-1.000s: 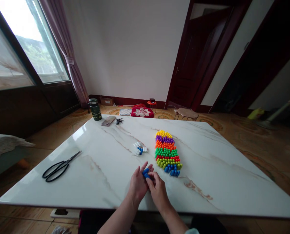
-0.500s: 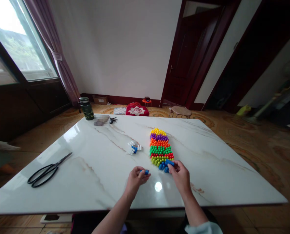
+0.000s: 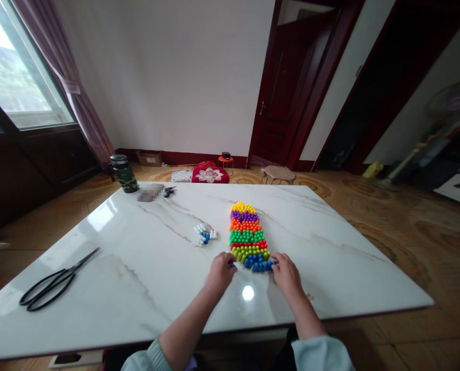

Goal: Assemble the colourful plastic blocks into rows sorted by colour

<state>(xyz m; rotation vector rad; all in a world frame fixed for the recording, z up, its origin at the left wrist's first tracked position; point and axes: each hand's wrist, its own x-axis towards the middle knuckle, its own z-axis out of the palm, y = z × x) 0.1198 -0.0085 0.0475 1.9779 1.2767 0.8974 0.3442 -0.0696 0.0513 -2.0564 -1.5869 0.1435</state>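
Small glossy plastic pieces lie packed in colour bands on the table: yellow pieces (image 3: pixel 243 207) farthest, then purple, orange, green, red and olive-green pieces (image 3: pixel 249 252). At the near end sit several blue pieces (image 3: pixel 261 266), loosely lined up. My left hand (image 3: pixel 221 272) is closed at the left of this end, pinching a blue piece (image 3: pixel 232 265) mostly covered by the fingers. My right hand (image 3: pixel 287 273) rests low at the right end, thumb and fingers closed on the outermost blue piece. Left of the bands is a small group of white pieces (image 3: pixel 213 234) with blue ones.
Black-handled scissors (image 3: pixel 55 283) lie on the left of the white marbled table (image 3: pixel 137 319). A dark green bottle (image 3: pixel 124 173), a blurred-out item (image 3: pixel 150 192) and keys (image 3: pixel 168 191) are at the far left edge. Beyond stand a stool (image 3: pixel 278 174) and a red cushion (image 3: pixel 210 174).
My right hand has lowered its blue piece to the table at the right of the blue ones. My left hand has moved forward, nearer the bands. The view has turned slightly right.
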